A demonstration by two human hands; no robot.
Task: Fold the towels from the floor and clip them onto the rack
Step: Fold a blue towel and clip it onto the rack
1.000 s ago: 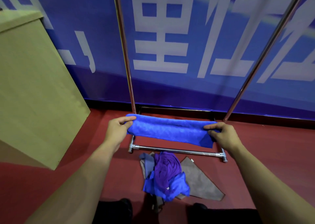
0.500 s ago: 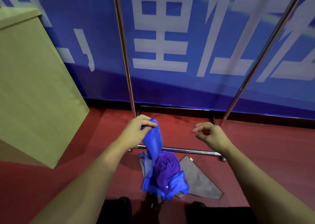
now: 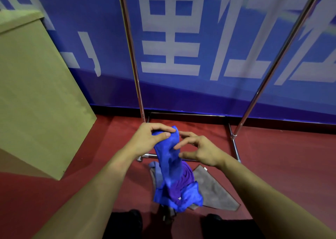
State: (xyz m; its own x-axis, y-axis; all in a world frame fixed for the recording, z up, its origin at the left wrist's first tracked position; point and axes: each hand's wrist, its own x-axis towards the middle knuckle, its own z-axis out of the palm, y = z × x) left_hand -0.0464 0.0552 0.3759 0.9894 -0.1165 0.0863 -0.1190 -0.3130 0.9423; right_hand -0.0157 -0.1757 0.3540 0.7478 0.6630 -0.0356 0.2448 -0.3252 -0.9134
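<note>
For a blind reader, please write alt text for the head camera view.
The left hand pinches a hanging blue towel while the open right hand reaches toward it, above a towel pile on the red floor before a metal rack.

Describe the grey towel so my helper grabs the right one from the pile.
Find the metal rack against the blue wall; a towel pile lies just before its base. The grey towel spreads flat on the pile's right, unlike the bunched purple towel.

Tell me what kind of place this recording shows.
Probably an indoor staged or event space, not a home: a large blue printed banner as backdrop, red floor, a bare metal garment rack and a plain cardboard box.
</note>
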